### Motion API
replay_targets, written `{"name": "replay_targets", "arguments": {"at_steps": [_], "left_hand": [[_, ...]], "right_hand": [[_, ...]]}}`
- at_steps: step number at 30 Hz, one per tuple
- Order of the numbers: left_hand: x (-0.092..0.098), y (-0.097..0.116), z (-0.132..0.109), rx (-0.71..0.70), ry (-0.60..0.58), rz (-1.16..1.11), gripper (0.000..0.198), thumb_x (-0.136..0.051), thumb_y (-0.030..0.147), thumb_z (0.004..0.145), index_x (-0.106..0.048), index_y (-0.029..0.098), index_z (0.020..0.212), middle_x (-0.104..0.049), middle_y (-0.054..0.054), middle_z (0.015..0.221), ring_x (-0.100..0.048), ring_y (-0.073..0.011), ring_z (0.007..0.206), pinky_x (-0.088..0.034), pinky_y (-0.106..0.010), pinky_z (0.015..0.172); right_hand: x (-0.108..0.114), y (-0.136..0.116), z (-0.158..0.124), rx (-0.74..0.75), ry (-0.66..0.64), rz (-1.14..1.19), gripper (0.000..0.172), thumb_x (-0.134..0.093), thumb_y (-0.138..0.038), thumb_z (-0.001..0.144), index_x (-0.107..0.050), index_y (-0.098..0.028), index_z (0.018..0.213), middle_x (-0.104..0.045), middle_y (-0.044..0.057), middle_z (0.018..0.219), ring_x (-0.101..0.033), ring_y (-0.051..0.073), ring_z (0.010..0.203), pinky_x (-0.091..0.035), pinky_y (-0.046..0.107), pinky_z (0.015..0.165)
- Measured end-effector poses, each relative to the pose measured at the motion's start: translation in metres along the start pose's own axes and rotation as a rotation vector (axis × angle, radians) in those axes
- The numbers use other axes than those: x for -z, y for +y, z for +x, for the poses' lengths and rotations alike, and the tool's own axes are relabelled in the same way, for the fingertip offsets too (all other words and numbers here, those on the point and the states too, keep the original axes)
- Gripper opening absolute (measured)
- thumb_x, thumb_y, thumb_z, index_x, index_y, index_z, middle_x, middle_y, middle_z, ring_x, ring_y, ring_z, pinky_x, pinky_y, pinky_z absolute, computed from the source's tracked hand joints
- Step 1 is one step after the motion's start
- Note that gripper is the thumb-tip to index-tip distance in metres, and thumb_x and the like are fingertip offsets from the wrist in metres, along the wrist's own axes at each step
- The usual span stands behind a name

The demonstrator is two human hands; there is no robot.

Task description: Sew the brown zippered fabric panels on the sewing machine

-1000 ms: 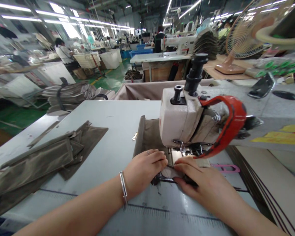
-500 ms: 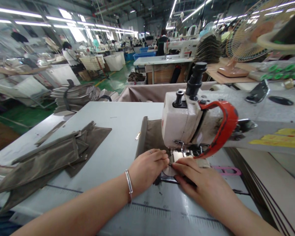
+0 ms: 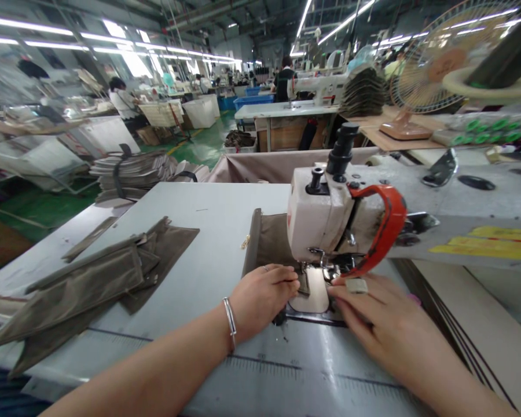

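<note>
A white sewing machine [image 3: 319,214] with a red curved guard [image 3: 393,223] stands on the pale table. Under its head lies a brown fabric piece [image 3: 273,240], with a folded edge along its left side. My left hand [image 3: 267,295], wearing a bracelet, presses on the near end of this fabric, fingers together beside the needle area. To the right of the metal plate [image 3: 316,292], my right hand [image 3: 373,304] is bent with its fingertips close together near the presser foot; whatever is between them is hidden. A small gold zipper pull [image 3: 245,241] lies left of the fabric.
More brown fabric pieces [image 3: 91,278] lie on the table at left. Stacked bundles [image 3: 130,171] stand beyond the table's left corner. At back right is a fan [image 3: 434,69]. People sit or stand at other stations farther back.
My right hand has moved right, away from my left hand, uncovering the metal plate and the fabric's end. My left hand stays on the fabric.
</note>
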State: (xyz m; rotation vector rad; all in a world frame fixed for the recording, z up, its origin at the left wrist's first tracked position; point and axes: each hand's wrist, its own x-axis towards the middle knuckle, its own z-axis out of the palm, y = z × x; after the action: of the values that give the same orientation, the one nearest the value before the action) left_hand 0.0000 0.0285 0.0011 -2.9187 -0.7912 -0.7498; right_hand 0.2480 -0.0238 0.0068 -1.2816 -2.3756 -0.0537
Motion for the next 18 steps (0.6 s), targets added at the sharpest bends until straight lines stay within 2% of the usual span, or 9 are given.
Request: {"name": "replay_targets", "arguments": {"at_steps": [2,4,6,9,13,18], "left_hand": [[0.005,0.0,-0.002,0.07,0.05,-0.053,0.024,-0.049,0.025,0.097,-0.069,0.013,0.1,-0.069,-0.006,0.093,-0.064,-0.017,0.092,-0.056,-0.032,0.083],[0.01,0.002,-0.004,0.152,0.104,-0.163,0.021,-0.053,0.026,0.096,-0.07,0.015,0.101,-0.07,-0.005,0.087,-0.064,-0.0153,0.082,-0.057,-0.03,0.076],[0.014,0.003,-0.004,0.212,0.134,-0.331,0.019,-0.055,0.024,0.095,-0.071,0.017,0.102,-0.072,-0.004,0.087,-0.066,-0.0134,0.081,-0.056,-0.027,0.075],[0.018,0.005,-0.003,0.268,0.132,-0.532,0.018,-0.057,0.023,0.094,-0.072,0.02,0.101,-0.074,-0.003,0.094,-0.068,-0.0128,0.086,-0.057,-0.027,0.08],[0.02,0.005,-0.002,0.268,0.131,-0.589,0.018,-0.056,0.023,0.093,-0.073,0.019,0.097,-0.074,-0.004,0.095,-0.068,-0.0138,0.089,-0.057,-0.03,0.083],[0.018,0.004,-0.002,0.263,0.121,-0.566,0.016,-0.057,0.021,0.092,-0.073,0.017,0.094,-0.074,-0.004,0.094,-0.068,-0.0121,0.089,-0.056,-0.027,0.083]], "right_hand": [[0.009,0.012,-0.013,-0.072,-0.008,-0.194,0.028,-0.043,-0.014,0.087,-0.065,-0.017,0.105,-0.064,0.012,0.111,-0.061,0.027,0.097,-0.053,0.048,0.084],[0.013,0.022,-0.028,-0.079,-0.064,-0.35,0.038,-0.041,-0.007,0.079,-0.065,-0.014,0.108,-0.064,0.015,0.112,-0.063,0.029,0.094,-0.055,0.048,0.079],[0.013,0.026,-0.041,-0.076,-0.108,-0.434,0.047,-0.041,-0.003,0.074,-0.063,-0.013,0.114,-0.063,0.016,0.114,-0.062,0.03,0.096,-0.056,0.046,0.08],[0.009,0.026,-0.051,-0.112,-0.144,-0.467,0.05,-0.043,-0.004,0.077,-0.058,-0.015,0.124,-0.061,0.014,0.118,-0.06,0.03,0.1,-0.054,0.048,0.084],[0.009,0.019,-0.055,-0.11,-0.19,-0.503,0.049,-0.042,-0.005,0.083,-0.053,-0.016,0.129,-0.061,0.013,0.116,-0.058,0.03,0.101,-0.051,0.049,0.087],[0.01,0.006,-0.059,-0.087,-0.212,-0.56,0.055,-0.042,0.001,0.077,-0.051,-0.011,0.13,-0.06,0.016,0.113,-0.058,0.033,0.099,-0.051,0.05,0.081]]}}
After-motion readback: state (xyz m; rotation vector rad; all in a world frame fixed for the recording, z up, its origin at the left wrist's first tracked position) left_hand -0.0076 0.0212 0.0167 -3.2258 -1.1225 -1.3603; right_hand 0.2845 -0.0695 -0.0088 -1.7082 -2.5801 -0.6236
